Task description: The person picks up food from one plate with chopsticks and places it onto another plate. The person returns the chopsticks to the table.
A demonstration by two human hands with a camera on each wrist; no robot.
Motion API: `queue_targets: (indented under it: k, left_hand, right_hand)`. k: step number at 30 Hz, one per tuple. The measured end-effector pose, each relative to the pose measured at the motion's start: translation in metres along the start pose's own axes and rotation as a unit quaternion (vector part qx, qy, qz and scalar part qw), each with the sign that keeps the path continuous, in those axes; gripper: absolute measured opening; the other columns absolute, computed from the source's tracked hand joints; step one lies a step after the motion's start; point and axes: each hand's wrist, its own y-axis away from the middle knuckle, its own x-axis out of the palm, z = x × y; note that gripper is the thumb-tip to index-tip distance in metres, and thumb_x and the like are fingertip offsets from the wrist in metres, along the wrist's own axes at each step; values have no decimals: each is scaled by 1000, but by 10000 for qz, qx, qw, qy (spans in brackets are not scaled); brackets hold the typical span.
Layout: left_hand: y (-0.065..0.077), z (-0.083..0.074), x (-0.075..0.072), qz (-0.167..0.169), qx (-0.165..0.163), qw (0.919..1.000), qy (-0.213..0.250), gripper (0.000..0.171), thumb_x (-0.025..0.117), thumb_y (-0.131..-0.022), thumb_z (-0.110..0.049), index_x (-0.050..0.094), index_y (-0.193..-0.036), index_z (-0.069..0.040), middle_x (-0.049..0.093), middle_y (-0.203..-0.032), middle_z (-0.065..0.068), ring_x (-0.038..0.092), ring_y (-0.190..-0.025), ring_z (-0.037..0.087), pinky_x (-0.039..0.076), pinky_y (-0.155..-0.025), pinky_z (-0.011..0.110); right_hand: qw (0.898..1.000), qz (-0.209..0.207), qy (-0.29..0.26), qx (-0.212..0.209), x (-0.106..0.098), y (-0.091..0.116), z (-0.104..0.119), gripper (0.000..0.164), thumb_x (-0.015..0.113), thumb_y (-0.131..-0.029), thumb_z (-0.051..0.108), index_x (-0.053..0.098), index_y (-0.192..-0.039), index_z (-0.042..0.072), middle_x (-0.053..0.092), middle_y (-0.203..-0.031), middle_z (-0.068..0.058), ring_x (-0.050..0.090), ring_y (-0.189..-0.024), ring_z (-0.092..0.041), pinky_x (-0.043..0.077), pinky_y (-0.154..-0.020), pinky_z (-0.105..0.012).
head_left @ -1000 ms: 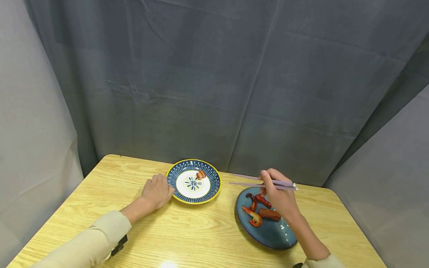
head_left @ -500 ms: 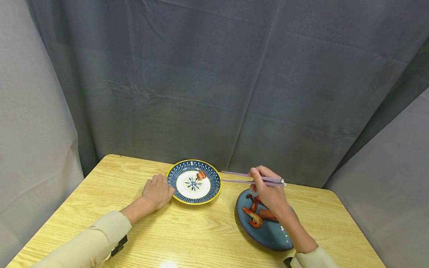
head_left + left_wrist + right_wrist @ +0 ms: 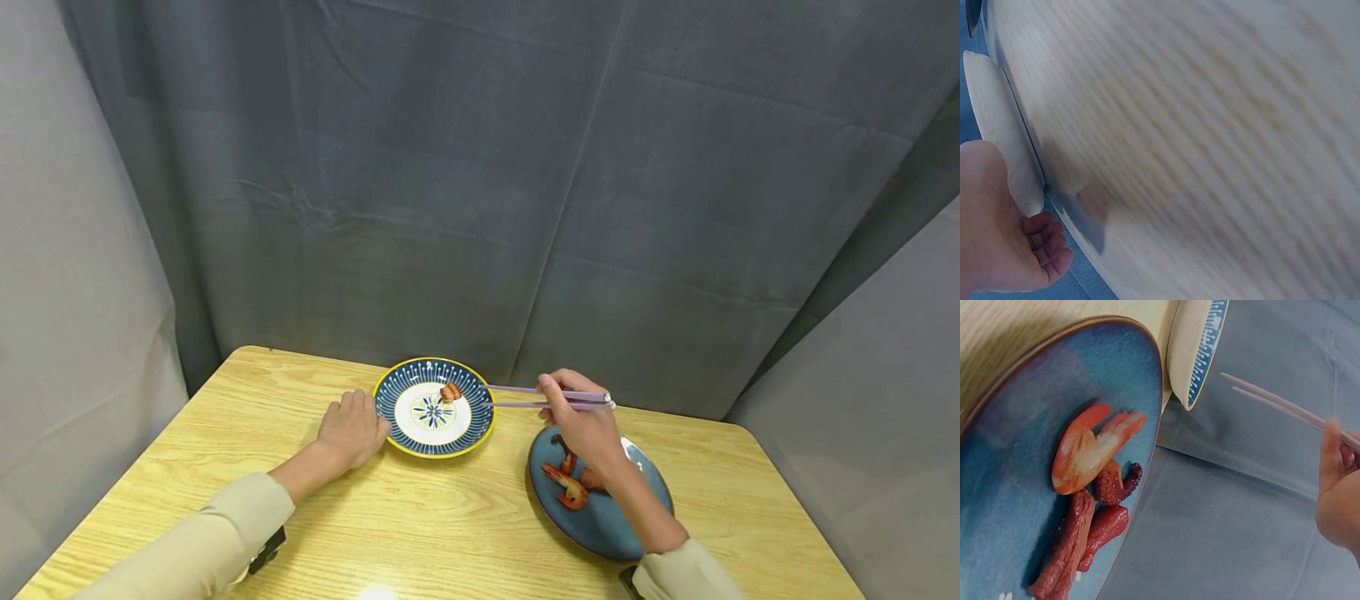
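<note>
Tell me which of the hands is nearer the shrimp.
Right. The right hand is raised beyond the shrimp, holding chopsticks; the left hand is well off to the left, at the patterned plate.

Left hand (image 3: 1000, 231), pale plate (image 3: 1000, 115), wooden table (image 3: 1185, 125)

The desk (image 3: 420, 521) has a pale yellow wood-grain surface and 2 rounded rear corners. A glare spot (image 3: 377, 592) shows on the surface at the bottom of the head view. 2 items rest directly on the desk, face up and apart: the patterned plate (image 3: 432, 431), positioned at the rear edge, left of centre; and the blue plate (image 3: 592, 532), positioned to its right, nearer the front.
</note>
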Motion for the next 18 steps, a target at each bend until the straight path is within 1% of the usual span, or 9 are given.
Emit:
queue_targets:
  k: [1,3,5,7,8,10,11,13,18]
  left_hand:
    - [0,0,0,-4,1,10000,6,29,39,-99,-26,45,-91,1,34,-84,11,38,-82,27,40,-73,43]
    - [0,1,0,-6,1,10000,14,29,39,-99,-26,45,-91,1,34,-84,11,39,-82,27,40,-73,43]
    - [0,1,0,-22,-2,10000,30,29,39,-98,-26,46,-91,1,34,-85,11,39,-82,27,41,-73,43]
    - [0,1,0,-21,-11,10000,35,29,39,-98,-26,46,-91,1,34,-85,11,39,-83,27,41,-74,44]
    - [0,1,0,-24,-11,10000,37,29,39,-98,-26,46,-91,2,34,-85,11,39,-83,28,41,-74,44]
    - [0,1,1,-42,1,10000,39,29,39,-98,-26,46,-90,1,34,-84,11,39,-83,27,41,-73,44]
    - [0,2,1,-48,7,10000,30,29,39,-98,-26,45,-90,1,34,-84,11,39,-83,27,41,-73,44]
    - [0,2,2,-59,18,10000,20,30,39,-98,-27,45,-90,1,34,-84,11,39,-82,27,41,-73,43]
    - [0,2,2,-26,29,10000,2,30,38,-98,-27,45,-90,1,34,-85,11,38,-82,27,40,-73,43]
  right_hand:
    - [10000,23,-27,2,1,-1,0,18,56,-100,4,66,-86,-2,64,-78,-21,65,-59,-15,56,-56,-49]
    - [10000,49,-70,10,3,-2,1,18,57,-100,4,66,-87,-3,65,-78,-18,66,-61,-22,56,-57,-49]
    - [9999,56,-112,37,6,-5,-8,18,57,-100,6,67,-88,-3,65,-78,-15,67,-62,-29,56,-57,-49]
    - [9999,62,-102,60,9,-8,-18,20,58,-101,11,68,-89,-2,65,-79,-12,67,-63,-32,56,-57,-46]
    - [9999,66,-91,73,11,-9,-23,21,58,-101,13,68,-89,-1,66,-80,-11,67,-64,-33,56,-56,-45]
    - [9999,77,-68,96,13,-12,-34,23,59,-101,19,69,-90,2,66,-81,-10,67,-63,-29,56,-56,-41]
    - [9999,85,-54,93,14,-13,-35,24,59,-101,21,69,-90,3,66,-81,-10,67,-63,-28,56,-56,-40]
    - [9999,126,-4,83,16,-15,-36,25,60,-101,24,69,-90,4,65,-82,-10,67,-63,-28,56,-56,-36]
    - [9997,213,55,128,20,-19,-35,25,60,-101,25,69,-90,5,65,-82,-13,67,-64,-31,56,-56,-34]
